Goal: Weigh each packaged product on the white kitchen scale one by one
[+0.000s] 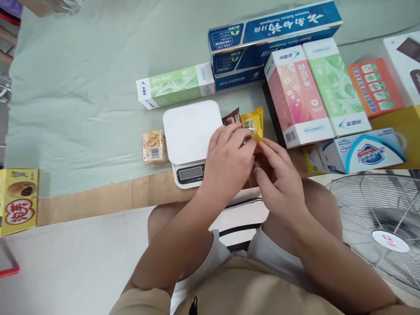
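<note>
My left hand (229,151) is closed over a small dark brown packet (232,117), its fingers curled and covering most of it. Against that packet lies a shiny yellow packet (254,122) with printed lettering. The thumb and fingertips of my right hand (278,175) pinch the lower right corner of the yellow packet. Just left of my hands, a white kitchen scale (193,131) has a bare plate, and its dark display (190,173) shows no readable number. A clear-wrapped snack (154,148) with a barcode touches or nearly touches the scale's left side.
Blue toothpaste boxes (275,33) are stacked behind, beside a lying green-white box (175,85). Pink (298,96) and green (336,87) boxes stand right, near a Safeguard box (367,151) and orange box (376,87). A yellow box (19,201) overhangs the left edge; a fan (387,232) stands lower right.
</note>
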{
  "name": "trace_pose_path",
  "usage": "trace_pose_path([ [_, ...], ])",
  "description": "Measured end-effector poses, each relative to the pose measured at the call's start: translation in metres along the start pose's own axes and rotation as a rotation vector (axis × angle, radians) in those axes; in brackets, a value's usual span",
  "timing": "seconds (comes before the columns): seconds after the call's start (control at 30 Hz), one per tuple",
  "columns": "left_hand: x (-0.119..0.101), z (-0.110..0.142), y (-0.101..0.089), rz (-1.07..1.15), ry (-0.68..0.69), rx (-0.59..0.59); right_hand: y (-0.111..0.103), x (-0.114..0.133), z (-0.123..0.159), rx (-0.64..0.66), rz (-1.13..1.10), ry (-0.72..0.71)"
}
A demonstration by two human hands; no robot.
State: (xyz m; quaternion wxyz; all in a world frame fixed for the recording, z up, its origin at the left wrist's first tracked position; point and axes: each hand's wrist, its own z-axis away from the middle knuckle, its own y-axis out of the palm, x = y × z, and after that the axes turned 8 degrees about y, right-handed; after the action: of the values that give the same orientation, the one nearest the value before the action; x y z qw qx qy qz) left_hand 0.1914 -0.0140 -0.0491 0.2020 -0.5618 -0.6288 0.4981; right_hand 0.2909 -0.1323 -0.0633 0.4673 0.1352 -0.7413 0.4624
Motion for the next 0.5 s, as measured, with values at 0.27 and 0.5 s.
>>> trace_pose_path([
  [0.27, -0.005, 0.001, -0.011, 0.081, 0.018, -0.302, 0.002, 0.011, 0.007, -0.233, -0.046, -0.166],
  [0.5, 0.026, 0.013, -0.033, 0.144, -0.045, -0.628, 0.017, 0.023, 0.012, -0.237, -0.197, -0.267],
])
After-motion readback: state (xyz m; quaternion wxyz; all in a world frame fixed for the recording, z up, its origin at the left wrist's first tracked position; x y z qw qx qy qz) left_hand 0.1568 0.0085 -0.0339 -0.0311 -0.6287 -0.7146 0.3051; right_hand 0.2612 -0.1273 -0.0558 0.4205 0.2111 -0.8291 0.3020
